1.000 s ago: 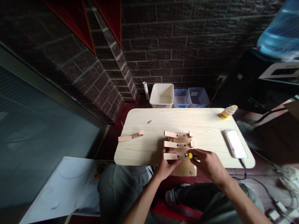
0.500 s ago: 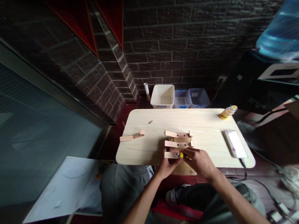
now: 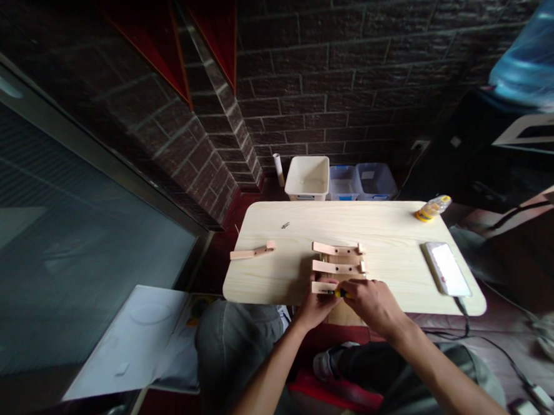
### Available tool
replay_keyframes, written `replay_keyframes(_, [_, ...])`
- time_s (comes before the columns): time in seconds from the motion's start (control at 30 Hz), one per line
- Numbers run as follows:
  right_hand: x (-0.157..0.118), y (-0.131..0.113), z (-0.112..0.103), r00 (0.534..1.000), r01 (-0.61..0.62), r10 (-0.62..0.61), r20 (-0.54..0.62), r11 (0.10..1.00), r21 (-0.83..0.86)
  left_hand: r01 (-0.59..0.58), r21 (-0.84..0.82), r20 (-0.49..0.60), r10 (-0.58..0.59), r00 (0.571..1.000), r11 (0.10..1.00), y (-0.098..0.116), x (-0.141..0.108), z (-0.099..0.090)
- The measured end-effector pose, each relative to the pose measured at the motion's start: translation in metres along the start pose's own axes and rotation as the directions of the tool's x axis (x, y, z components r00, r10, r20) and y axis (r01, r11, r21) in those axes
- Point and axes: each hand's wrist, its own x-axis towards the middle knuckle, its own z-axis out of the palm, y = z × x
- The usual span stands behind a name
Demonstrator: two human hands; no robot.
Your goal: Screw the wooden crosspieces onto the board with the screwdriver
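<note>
My right hand [image 3: 377, 306] is closed around a small screwdriver with a yellow and black handle [image 3: 339, 293]; its shaft points left over the nearest wooden hook [image 3: 319, 288]. With fingers wrapped about that hook, my left hand [image 3: 316, 311] grips it at the near end of a wooden board [image 3: 343, 312]. Two more wooden hooks, a middle one [image 3: 334, 268] and a far one [image 3: 333, 249], lie across the board, each with dark holes. My fingers hide part of the nearest hook. Another loose wooden hook [image 3: 253, 252] rests on the table to the left.
Several small screws [image 3: 285, 225] lie on the light wooden table [image 3: 374, 223]. A clear container with a yellow base [image 3: 433, 208] stands at the far right corner, and a white device with a cable [image 3: 448, 269] lies nearer. Plastic bins [image 3: 308, 177] stand beyond the table.
The view has shifted slightly, so everything appears a little further right. My right hand has turned around the screwdriver handle, covering more of it. My left hand keeps its hold.
</note>
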Motion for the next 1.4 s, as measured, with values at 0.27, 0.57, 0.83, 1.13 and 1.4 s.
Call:
replay_keyframes(0.27, [0.005,-0.005,0.002,0.999,-0.032,0.035,0.042,0.997,-0.068,-0.016,0.023,-0.005,0.016,1.000,1.000,0.001,0.001,0.001])
replay_keyframes(0.57, [-0.009,0.021,-0.007,0.994,-0.020,0.037,-0.103,0.987,0.160,-0.012,0.092,-0.188,0.029,0.982,0.996,0.015,-0.036,-0.014])
replay_keyframes(0.83, [-0.021,0.032,-0.019,0.981,0.007,0.048,-0.186,0.960,0.280,-0.193,0.553,-0.145,0.321,0.936,0.811,0.108,-0.048,-0.035])
replay_keyframes(1.13, [-0.022,0.012,-0.036,0.971,0.069,0.036,-0.235,0.903,0.425,-0.203,0.565,0.050,0.212,0.976,0.800,0.129,-0.001,0.009])
replay_keyframes(1.4, [-0.034,0.022,-0.040,0.982,0.014,0.103,-0.160,0.801,0.598,-0.147,0.506,0.048,0.142,0.989,0.850,0.124,-0.005,0.020])
